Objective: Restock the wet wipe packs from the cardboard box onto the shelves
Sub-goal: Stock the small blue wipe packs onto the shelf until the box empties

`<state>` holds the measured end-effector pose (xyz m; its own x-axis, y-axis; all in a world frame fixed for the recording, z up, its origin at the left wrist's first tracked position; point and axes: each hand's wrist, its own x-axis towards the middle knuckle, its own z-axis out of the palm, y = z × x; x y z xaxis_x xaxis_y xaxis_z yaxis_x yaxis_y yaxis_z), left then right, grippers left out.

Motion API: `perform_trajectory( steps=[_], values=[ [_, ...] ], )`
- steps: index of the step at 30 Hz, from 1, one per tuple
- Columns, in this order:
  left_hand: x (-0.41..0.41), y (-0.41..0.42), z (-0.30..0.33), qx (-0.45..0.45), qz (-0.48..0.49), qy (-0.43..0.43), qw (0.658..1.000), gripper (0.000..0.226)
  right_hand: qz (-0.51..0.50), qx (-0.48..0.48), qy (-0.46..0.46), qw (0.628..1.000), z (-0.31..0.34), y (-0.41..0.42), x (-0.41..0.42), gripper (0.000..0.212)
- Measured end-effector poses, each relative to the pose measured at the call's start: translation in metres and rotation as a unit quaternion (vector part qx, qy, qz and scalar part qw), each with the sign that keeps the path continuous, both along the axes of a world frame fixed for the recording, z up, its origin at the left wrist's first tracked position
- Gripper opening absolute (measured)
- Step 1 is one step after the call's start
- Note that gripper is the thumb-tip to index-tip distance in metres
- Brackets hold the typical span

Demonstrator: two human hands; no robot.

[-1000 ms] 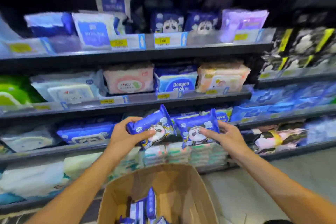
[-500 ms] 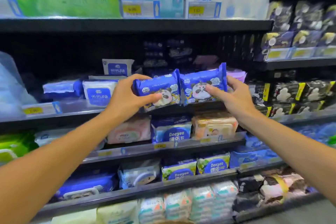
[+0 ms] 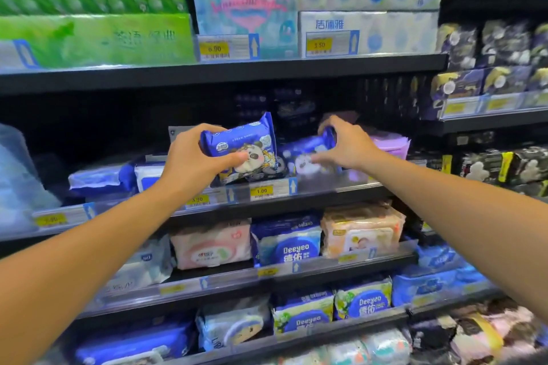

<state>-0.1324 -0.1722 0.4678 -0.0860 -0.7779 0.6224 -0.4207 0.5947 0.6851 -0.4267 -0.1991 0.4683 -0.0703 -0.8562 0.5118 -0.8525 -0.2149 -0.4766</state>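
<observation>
Within half a second both blue panda packs had dropped to the shelf (image 3: 341, 187). The left hand (image 3: 189, 163) gripped one pack (image 3: 240, 145) above stock; at three o'clock, the right hand (image 3: 347, 145) pinched the other pack (image 3: 308, 154), nearly placed.

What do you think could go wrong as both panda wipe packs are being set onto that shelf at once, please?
1. The left hand holds its blue panda pack tilted above packs already lying at the shelf edge; it may slide off forward.
2. The right hand pinches only the top edge of the second panda pack, so that pack could tip over or nudge the purple pack beside it.
</observation>
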Motion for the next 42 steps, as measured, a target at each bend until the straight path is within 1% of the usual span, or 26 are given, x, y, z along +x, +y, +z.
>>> perform_trajectory(
  steps=[2,3,5,6,8,13,15,16,18,20,21,23,24,26,28,31,33,36,38,39,40,42],
  values=[
    [-0.002,-0.004,0.002,-0.004,-0.001,-0.015,1.000,0.040,-0.052,0.052,0.115,0.991,0.001,-0.004,-0.001,0.054],
    [-0.003,-0.006,0.003,-0.004,-0.003,-0.029,1.000,0.039,-0.075,0.056,0.167,0.981,0.002,-0.006,-0.001,0.055],
    [-0.004,-0.011,0.007,-0.003,-0.008,-0.058,0.998,0.039,-0.116,0.029,0.283,0.952,0.004,-0.010,-0.001,0.058],
    [-0.005,-0.015,0.009,-0.002,-0.005,-0.070,0.998,0.039,-0.131,0.014,0.325,0.936,0.005,-0.012,-0.002,0.058],
    [-0.009,-0.022,0.012,0.002,0.009,-0.091,0.996,0.040,-0.144,0.006,0.359,0.922,0.007,-0.015,-0.006,0.053],
    [-0.026,-0.044,0.005,0.009,0.023,-0.117,0.993,0.041,-0.146,0.016,0.374,0.916,0.005,-0.015,-0.007,0.043],
    [-0.034,-0.055,-0.003,0.034,0.030,-0.139,0.989,0.046,-0.157,0.007,0.389,0.908,0.002,-0.015,-0.008,0.038],
    [-0.039,-0.061,-0.008,0.040,0.039,-0.151,0.987,0.052,-0.162,0.001,0.400,0.902,0.001,-0.015,-0.008,0.037],
    [-0.048,-0.073,-0.018,0.025,0.079,-0.165,0.983,0.064,-0.171,-0.007,0.421,0.891,0.000,-0.015,-0.006,0.038],
    [-0.054,-0.080,-0.025,0.008,0.125,-0.170,0.978,0.060,-0.170,-0.011,0.441,0.881,0.001,-0.015,-0.005,0.044],
    [-0.056,-0.081,-0.026,0.003,0.136,-0.174,0.975,0.055,-0.165,-0.006,0.442,0.882,0.002,-0.015,-0.006,0.052],
    [-0.056,-0.082,-0.024,-0.005,0.141,-0.200,0.970,0.050,-0.154,0.010,0.419,0.895,0.001,-0.016,-0.006,0.071],
    [-0.056,-0.082,-0.023,-0.005,0.143,-0.217,0.966,0.049,-0.152,0.010,0.406,0.901,0.000,-0.017,-0.006,0.076],
    [-0.058,-0.082,-0.020,0.001,0.144,-0.241,0.960,0.049,-0.162,-0.003,0.387,0.907,-0.002,-0.018,-0.002,0.075],
    [-0.062,-0.081,-0.021,0.007,0.153,-0.248,0.956,0.049,-0.174,-0.009,0.372,0.912,-0.003,-0.019,0.003,0.070],
    [-0.070,-0.080,-0.026,0.004,0.180,-0.250,0.951,0.048,-0.186,0.009,0.355,0.916,-0.002,-0.019,0.009,0.063],
    [-0.071,-0.076,-0.026,0.016,0.179,-0.253,0.951,0.047,-0.190,0.024,0.356,0.914,-0.003,-0.015,0.012,0.060],
    [-0.068,-0.066,-0.024,0.034,0.157,-0.315,0.935,0.048,-0.173,0.064,0.353,0.917,-0.005,-0.011,0.012,0.058],
    [-0.060,-0.059,-0.025,0.036,0.137,-0.354,0.925,0.055,-0.138,0.088,0.330,0.930,-0.007,-0.006,0.010,0.067],
    [-0.055,-0.054,-0.026,0.028,0.132,-0.360,0.923,0.058,-0.117,0.075,0.310,0.941,-0.009,-0.004,0.009,0.072],
    [-0.048,-0.049,-0.026,0.011,0.127,-0.360,0.924,0.061,-0.091,0.042,0.284,0.953,-0.012,0.001,0.009,0.075],
    [-0.035,-0.034,-0.031,-0.036,0.101,-0.346,0.932,0.065,-0.026,-0.043,0.227,0.973,-0.022,0.016,0.013,0.074]
  ],
)
